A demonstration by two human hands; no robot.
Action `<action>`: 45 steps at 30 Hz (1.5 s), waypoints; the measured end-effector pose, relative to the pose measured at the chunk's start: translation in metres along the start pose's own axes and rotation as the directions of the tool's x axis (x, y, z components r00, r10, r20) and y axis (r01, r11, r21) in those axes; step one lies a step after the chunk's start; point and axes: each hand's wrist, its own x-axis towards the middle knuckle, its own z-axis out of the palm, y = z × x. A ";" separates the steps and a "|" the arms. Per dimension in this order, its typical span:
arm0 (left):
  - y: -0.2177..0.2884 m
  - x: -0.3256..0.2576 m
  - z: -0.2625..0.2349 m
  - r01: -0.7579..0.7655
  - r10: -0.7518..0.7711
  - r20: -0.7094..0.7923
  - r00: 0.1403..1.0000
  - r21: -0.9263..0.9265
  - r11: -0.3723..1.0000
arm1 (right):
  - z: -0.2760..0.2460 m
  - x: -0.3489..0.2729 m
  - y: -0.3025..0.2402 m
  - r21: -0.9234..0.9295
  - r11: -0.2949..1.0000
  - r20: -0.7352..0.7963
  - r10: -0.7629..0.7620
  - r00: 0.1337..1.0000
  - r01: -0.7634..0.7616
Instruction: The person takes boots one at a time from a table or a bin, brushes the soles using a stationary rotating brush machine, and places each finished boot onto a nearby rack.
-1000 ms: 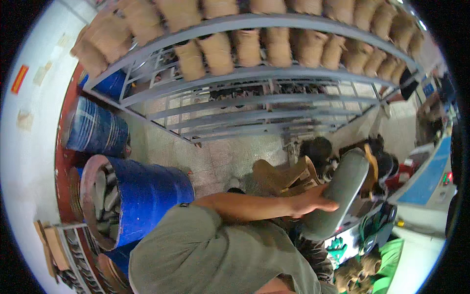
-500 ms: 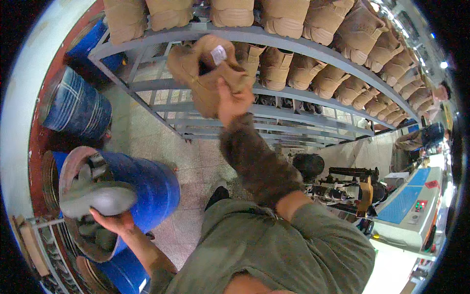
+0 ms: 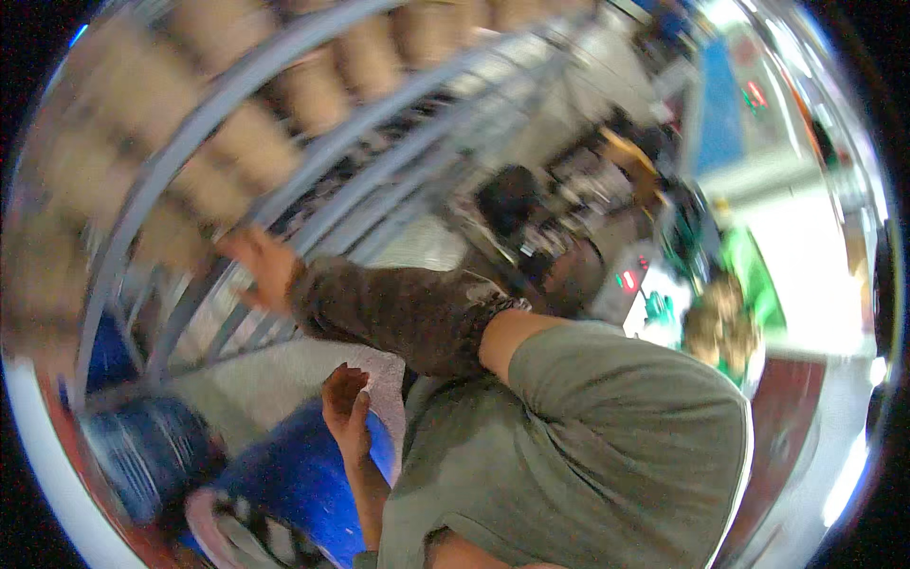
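Right hand [image 3: 263, 267] now farther left, outstretched

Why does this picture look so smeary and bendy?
In the head view, the tan shoes at upper left are smeared, probably by camera movement; in the head view, the grey rack bar curves, as fisheye lenses do; also in the head view, the white surface at right glares, nearly washed out.

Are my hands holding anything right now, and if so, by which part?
The left hand holds nothing; the right hand is by a tan shoe, but blur hides any hold.
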 end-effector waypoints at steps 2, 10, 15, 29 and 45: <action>-0.017 0.020 0.026 0.134 -0.149 0.167 0.975 0.098 0.986 | -0.054 -0.098 0.053 -0.018 1.000 0.099 -0.010 0.995 0.012; -0.132 0.042 0.099 0.134 -0.581 0.479 0.658 0.685 0.716 | -0.396 -0.452 0.050 -0.037 0.279 -0.151 0.948 0.281 -0.960; -0.120 0.049 0.267 -0.306 -0.722 0.569 0.393 0.821 0.481 | -0.469 -0.708 0.006 0.210 0.087 -0.929 0.328 -0.171 -0.974; -0.160 0.023 0.455 -0.638 -0.795 0.604 0.057 0.634 0.436 | -0.491 -0.830 -0.113 0.339 -0.175 -0.900 0.225 -0.373 -0.924; -0.112 0.031 0.525 0.355 -0.359 0.810 -0.463 0.541 0.763 | -0.592 -0.450 -0.116 0.675 0.727 -0.735 0.678 -0.025 -0.131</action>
